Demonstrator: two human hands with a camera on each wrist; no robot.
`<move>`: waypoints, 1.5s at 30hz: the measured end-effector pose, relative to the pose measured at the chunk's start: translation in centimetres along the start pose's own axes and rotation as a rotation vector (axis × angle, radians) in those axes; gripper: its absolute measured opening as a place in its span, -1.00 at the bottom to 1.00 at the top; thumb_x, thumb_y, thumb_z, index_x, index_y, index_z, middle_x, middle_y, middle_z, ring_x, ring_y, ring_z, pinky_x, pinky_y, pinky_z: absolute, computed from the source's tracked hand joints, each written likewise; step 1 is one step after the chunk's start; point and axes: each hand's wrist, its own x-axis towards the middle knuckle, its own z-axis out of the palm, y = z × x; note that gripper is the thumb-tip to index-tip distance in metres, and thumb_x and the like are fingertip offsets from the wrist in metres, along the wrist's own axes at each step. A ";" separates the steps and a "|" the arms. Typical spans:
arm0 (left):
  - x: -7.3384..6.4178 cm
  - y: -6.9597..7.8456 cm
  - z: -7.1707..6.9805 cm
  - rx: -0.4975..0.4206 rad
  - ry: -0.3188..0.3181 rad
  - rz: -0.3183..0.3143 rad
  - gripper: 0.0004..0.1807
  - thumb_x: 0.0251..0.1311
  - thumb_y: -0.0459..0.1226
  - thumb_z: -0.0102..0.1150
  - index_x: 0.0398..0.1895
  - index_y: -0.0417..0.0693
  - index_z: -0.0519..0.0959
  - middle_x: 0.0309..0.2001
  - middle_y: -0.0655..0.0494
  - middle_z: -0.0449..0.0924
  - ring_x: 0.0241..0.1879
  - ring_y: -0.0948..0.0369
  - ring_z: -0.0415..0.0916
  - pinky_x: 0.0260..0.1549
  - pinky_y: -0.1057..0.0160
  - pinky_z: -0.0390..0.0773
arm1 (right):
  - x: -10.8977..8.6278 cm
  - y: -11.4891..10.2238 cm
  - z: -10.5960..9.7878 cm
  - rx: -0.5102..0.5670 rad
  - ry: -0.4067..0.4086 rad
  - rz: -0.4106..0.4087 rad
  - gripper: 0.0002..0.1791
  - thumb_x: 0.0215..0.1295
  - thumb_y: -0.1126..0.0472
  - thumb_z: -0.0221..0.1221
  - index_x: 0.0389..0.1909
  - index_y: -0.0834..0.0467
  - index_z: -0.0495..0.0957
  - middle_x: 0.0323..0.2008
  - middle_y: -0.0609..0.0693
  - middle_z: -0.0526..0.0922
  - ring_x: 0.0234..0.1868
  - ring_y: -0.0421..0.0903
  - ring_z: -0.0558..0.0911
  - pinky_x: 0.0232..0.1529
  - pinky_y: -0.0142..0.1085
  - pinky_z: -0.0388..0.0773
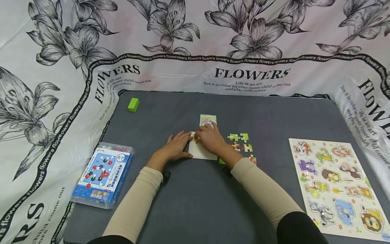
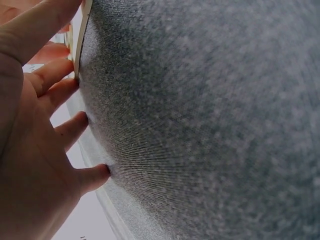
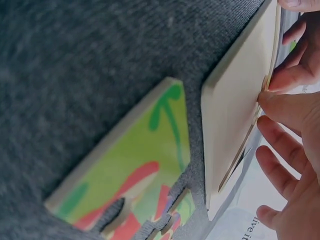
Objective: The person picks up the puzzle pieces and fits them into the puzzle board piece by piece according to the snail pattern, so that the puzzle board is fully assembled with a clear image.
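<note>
A square pale wooden puzzle board [image 1: 202, 153] lies on the grey table. The left hand [image 1: 176, 148] rests at the board's left edge, fingers spread and fairly straight, some fingertips touching the table in the left wrist view. The right hand [image 1: 212, 139] reaches over the board and pinches a small green puzzle piece [image 1: 195, 139] at the upper left corner, with thumb and index close together; the fingers hide most of this piece. Several loose puzzle pieces [image 1: 234, 137], green with red and white, lie right of the board. Behind the right fingers is a small picture card [image 1: 208, 118].
A blue-labelled clear plastic box [image 1: 99, 176] stands at the left table edge. At the back left is a green block [image 1: 133, 104]. An animal picture board [image 1: 333, 186] covers part of the right side. Flower-printed cloth [image 1: 176, 74] surrounds the table.
</note>
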 end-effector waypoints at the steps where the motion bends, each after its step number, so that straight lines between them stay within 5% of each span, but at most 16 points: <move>1: 0.0 0.1 0.0 0.002 -0.004 -0.001 -0.17 0.21 0.04 0.26 0.47 0.01 0.17 0.56 0.11 -0.11 0.54 0.04 -0.28 0.36 -0.33 -0.19 | -0.1 0.0 0.0 -0.005 0.007 0.000 -0.88 0.29 0.12 0.26 -0.19 -0.05 0.71 -0.05 -0.05 0.66 0.12 0.04 0.51 0.36 0.24 0.08; 17: 0.1 0.8 0.5 0.009 0.011 0.013 -0.18 0.19 0.05 0.27 0.44 -0.02 0.20 0.55 0.08 -0.07 0.54 0.02 -0.24 0.35 -0.34 -0.14 | -0.7 0.2 0.0 -0.071 0.022 0.002 -0.87 0.24 0.12 0.30 -0.20 -0.05 0.71 -0.09 -0.10 0.68 0.03 -0.01 0.54 0.35 0.19 0.14; 34: 0.6 1.2 1.7 -0.013 0.037 0.022 -0.21 0.15 0.07 0.31 0.37 -0.03 0.27 0.53 0.07 -0.01 0.53 0.02 -0.17 0.34 -0.34 -0.07 | -2.6 1.3 -0.6 0.046 -0.118 -0.008 -0.69 0.34 0.04 0.21 0.05 0.01 0.63 0.09 -0.01 0.59 0.21 0.09 0.48 0.33 0.22 0.14; 45: 0.1 0.4 0.5 0.017 0.070 0.010 -0.22 0.12 0.04 0.35 0.36 -0.04 0.30 0.52 0.05 0.02 0.52 0.00 -0.13 0.32 -0.36 -0.07 | -5.1 5.9 -4.1 0.105 -0.016 0.026 -0.68 0.29 0.12 0.26 0.02 0.13 0.63 0.08 0.10 0.61 0.18 0.17 0.49 0.32 0.21 0.15</move>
